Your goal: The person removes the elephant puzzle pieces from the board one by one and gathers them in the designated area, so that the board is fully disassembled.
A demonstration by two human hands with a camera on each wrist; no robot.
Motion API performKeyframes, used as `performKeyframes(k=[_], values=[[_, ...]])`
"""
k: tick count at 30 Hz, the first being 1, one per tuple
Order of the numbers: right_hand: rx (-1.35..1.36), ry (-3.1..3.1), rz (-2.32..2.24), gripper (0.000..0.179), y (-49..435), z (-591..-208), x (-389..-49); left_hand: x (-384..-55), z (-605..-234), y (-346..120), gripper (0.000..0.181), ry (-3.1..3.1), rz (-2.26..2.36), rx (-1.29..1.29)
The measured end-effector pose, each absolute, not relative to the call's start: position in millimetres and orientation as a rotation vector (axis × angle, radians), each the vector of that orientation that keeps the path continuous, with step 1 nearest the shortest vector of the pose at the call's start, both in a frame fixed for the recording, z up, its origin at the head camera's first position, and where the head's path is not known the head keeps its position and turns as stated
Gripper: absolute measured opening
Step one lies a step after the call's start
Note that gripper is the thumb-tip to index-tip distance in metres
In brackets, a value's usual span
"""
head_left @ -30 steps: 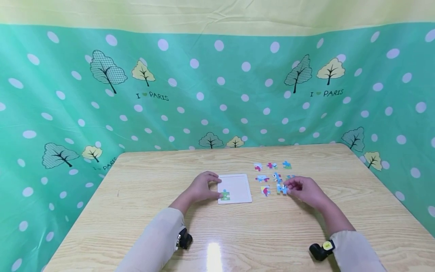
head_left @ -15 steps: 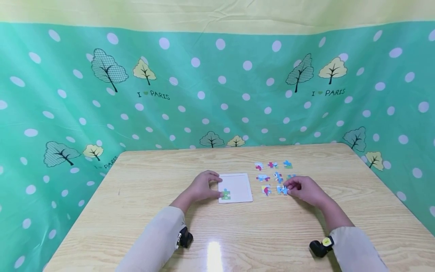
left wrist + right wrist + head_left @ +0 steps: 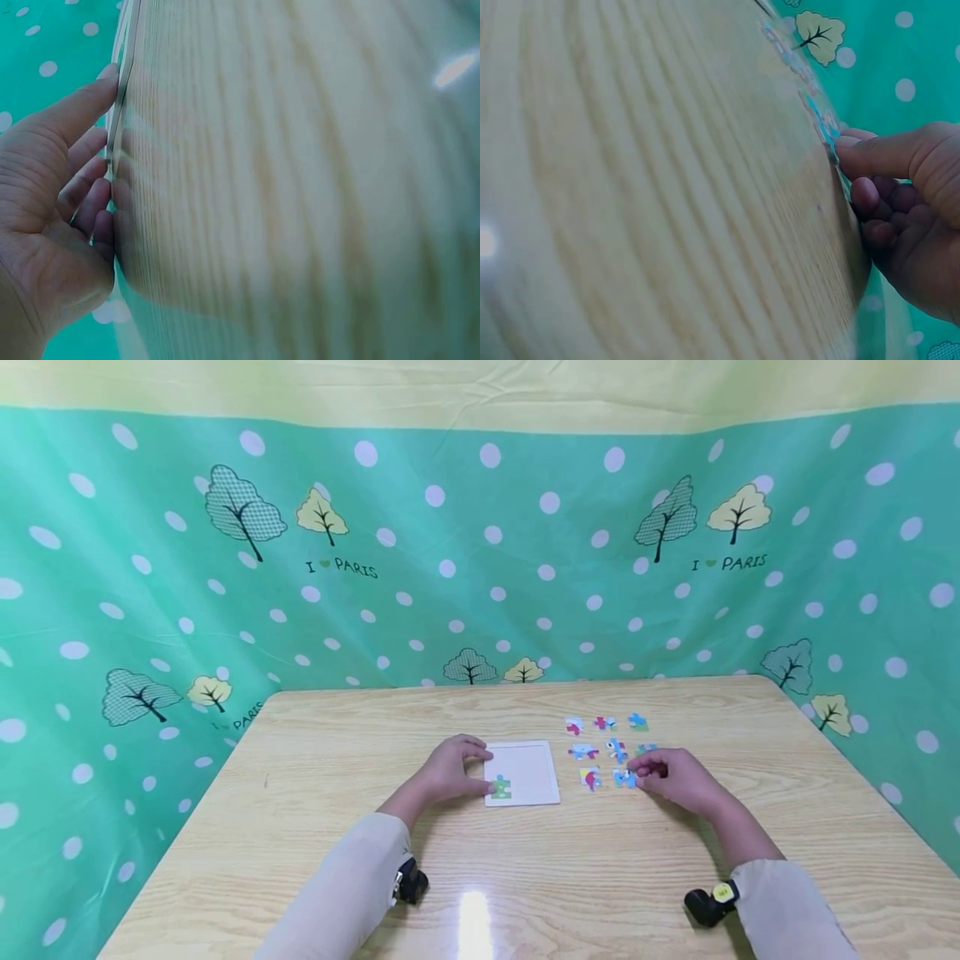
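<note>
My left hand [image 3: 452,769] rests at the left edge of a square white puzzle tray [image 3: 531,777], thumb and fingertips spread apart along its rim. Inside the tray's lower left corner lies a green puzzle piece [image 3: 501,788], just beside the thumb. On the right, my right hand [image 3: 672,779] pinches the right end of a blue and white puzzle piece [image 3: 622,777] between thumb and index finger, low at the table. Seen from the right wrist, the thumb [image 3: 851,148] meets the blue piece's edge while the other fingers curl in below.
Several loose puzzle pieces lie in rows right of the tray, among them a yellow and red piece [image 3: 589,778], a blue and white piece [image 3: 617,749] and a blue-green piece [image 3: 638,722]. The wooden table [image 3: 570,877] ends at a green dotted curtain [image 3: 420,568].
The head view has shifted slightly, so the scene sits a little further right. Both hands keep nearly the same places at the tray and the blue and white puzzle piece.
</note>
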State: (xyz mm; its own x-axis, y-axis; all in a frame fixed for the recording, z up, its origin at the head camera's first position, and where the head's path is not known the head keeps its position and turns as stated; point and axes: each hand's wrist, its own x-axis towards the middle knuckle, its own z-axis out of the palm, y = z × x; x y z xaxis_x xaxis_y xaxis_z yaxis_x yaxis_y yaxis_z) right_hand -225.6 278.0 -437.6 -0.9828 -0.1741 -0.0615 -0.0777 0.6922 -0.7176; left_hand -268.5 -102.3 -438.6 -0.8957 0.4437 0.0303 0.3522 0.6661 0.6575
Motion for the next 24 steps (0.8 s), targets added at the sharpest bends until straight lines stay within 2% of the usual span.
performKeyframes(k=[24], values=[[-0.211, 2.772, -1.401, 0.029, 269.7, -416.5, -215.6, -269.7, -439.8, -101.7, 0.051, 2.748, 1.010, 0.633]])
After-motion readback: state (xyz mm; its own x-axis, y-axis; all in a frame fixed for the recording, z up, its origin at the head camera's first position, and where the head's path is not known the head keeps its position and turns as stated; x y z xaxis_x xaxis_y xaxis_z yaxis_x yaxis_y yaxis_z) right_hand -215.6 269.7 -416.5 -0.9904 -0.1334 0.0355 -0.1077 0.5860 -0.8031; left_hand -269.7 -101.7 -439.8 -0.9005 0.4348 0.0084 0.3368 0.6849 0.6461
